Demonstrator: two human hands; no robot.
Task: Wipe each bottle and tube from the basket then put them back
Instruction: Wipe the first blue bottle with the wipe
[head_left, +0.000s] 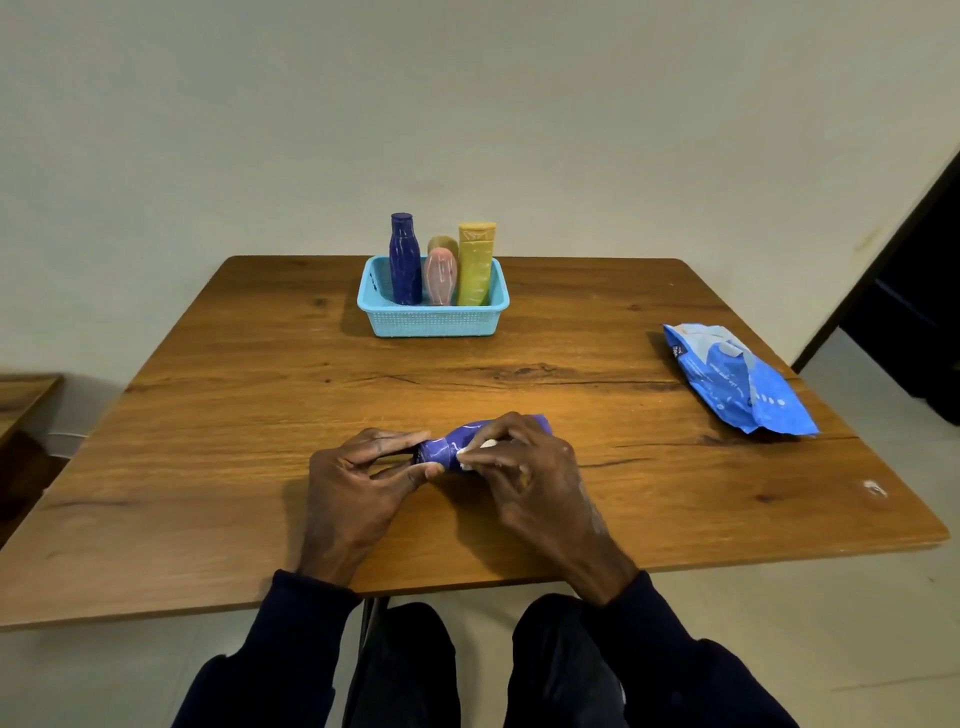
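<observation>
Left hand (363, 470) pinches the tube (441, 451) by one end, low over the near table (260, 364), right hand (524, 467) pressing a wipe (485, 445) on it: best to roll it under steady pressure, then return it to the basket (431, 319).

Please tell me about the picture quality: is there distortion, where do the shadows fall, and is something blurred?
Head view: the wide lens bends the table edges; soft light throws the basket's shadow to its left; shadows lie beside the left hand and under the right hand, which hold the purple tube; print on the yellow tube is too soft to read.
</observation>
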